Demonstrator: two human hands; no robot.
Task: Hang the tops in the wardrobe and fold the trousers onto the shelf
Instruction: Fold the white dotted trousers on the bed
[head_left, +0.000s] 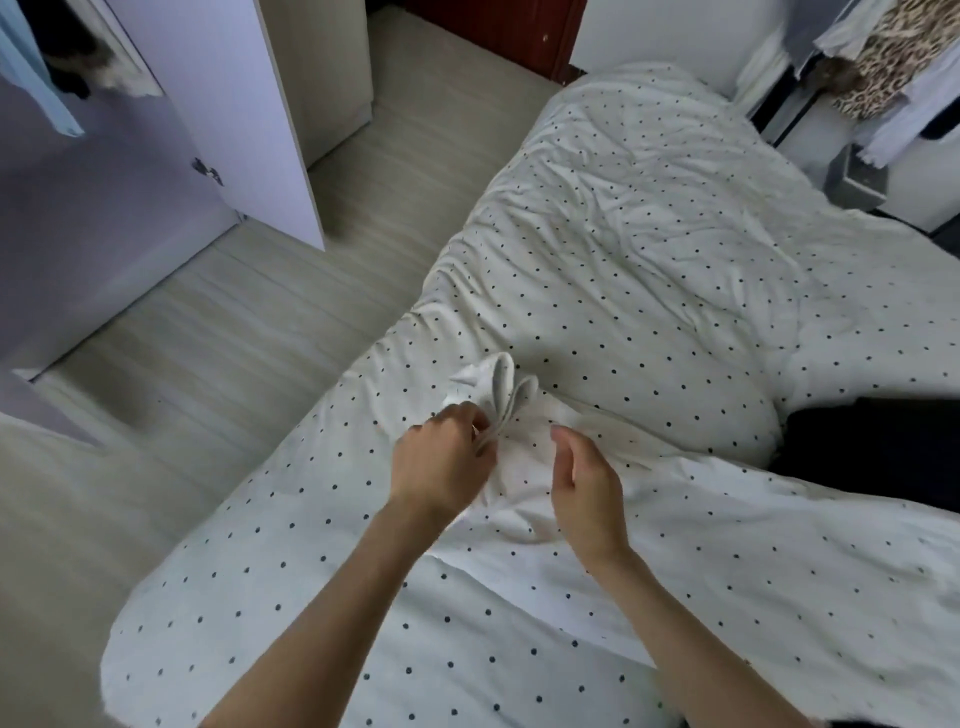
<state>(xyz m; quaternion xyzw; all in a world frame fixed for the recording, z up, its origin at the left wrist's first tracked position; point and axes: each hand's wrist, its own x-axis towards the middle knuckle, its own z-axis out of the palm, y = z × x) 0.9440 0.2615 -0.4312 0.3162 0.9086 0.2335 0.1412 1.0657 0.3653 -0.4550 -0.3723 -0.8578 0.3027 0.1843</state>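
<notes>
Dotted duvet (649, 249), dark garment (878, 447) right; left hand (441, 462) pinches a white garment (498, 395), perhaps a top; right hand (587, 488) loose, holding nothing.

A home bedroom: a bed (649, 249) under a dotted duvet, an open wardrobe (104, 171) left of it, hanging clothes (878, 67) beyond.

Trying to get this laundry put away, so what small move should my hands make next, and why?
Probably bring the right hand in to pinch the white garment too. The left hand already pinches a gathered fold, while the right hovers beside it holding nothing, and the garment mostly lies on the bed.
</notes>
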